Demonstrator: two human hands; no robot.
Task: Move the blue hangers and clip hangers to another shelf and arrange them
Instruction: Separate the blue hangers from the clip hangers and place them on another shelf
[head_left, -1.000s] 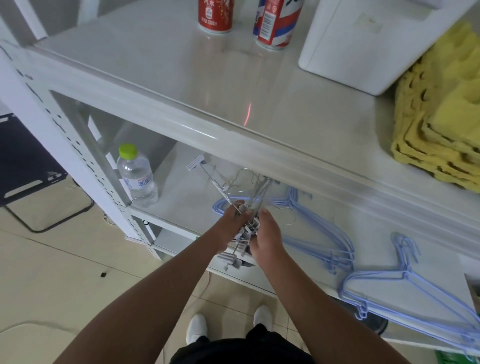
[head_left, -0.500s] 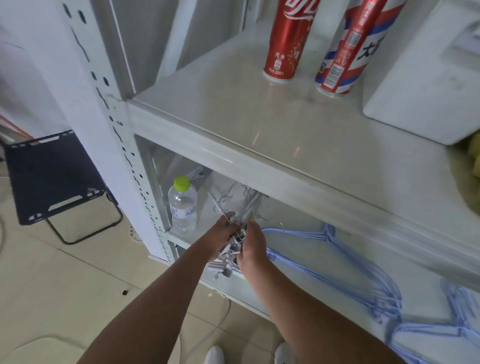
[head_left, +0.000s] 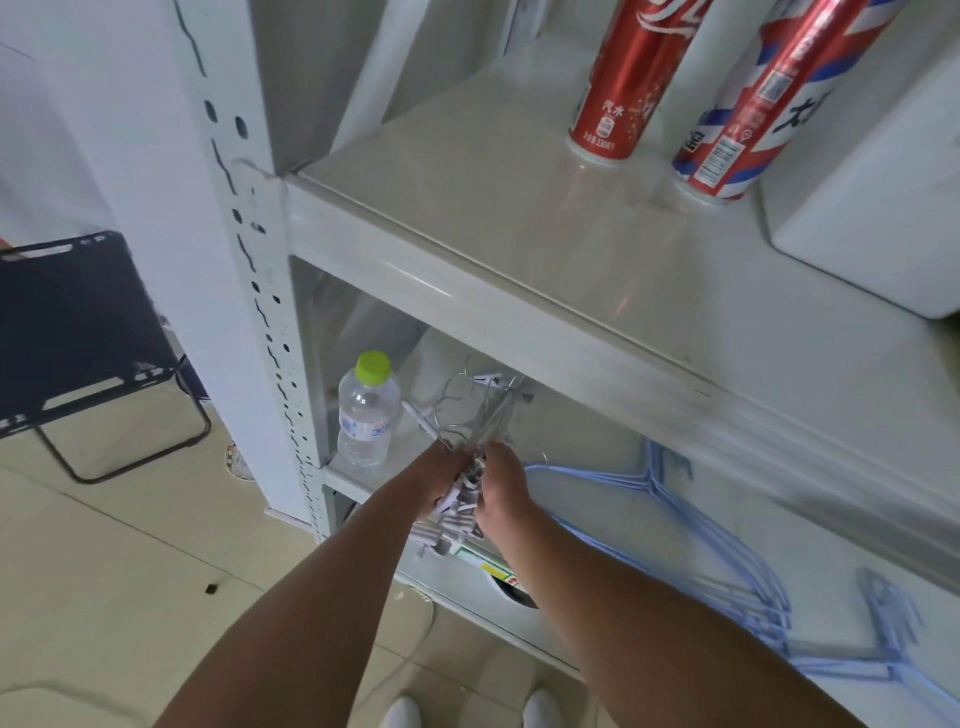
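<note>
A bundle of white clip hangers (head_left: 470, 415) with metal hooks is held at the front of the lower shelf (head_left: 358, 475). My left hand (head_left: 439, 480) grips the bundle from the left and my right hand (head_left: 501, 480) grips it from the right, with the clips hanging between my palms. Blue wire hangers (head_left: 644, 480) lie flat on the same shelf to the right of my hands. A second pile of blue hangers (head_left: 883, 623) lies further right.
A water bottle with a green cap (head_left: 368, 410) stands on the lower shelf left of the bundle. The upper shelf (head_left: 467, 270) carries a red can (head_left: 626, 78), a red-and-blue can (head_left: 748, 104) and a white box (head_left: 878, 218). A dark folding chair (head_left: 78, 338) stands at left.
The view has swung left and closer to the shelf. Both hands stay closed on the clip hanger bundle, which has shifted slightly left toward the bottle.
</note>
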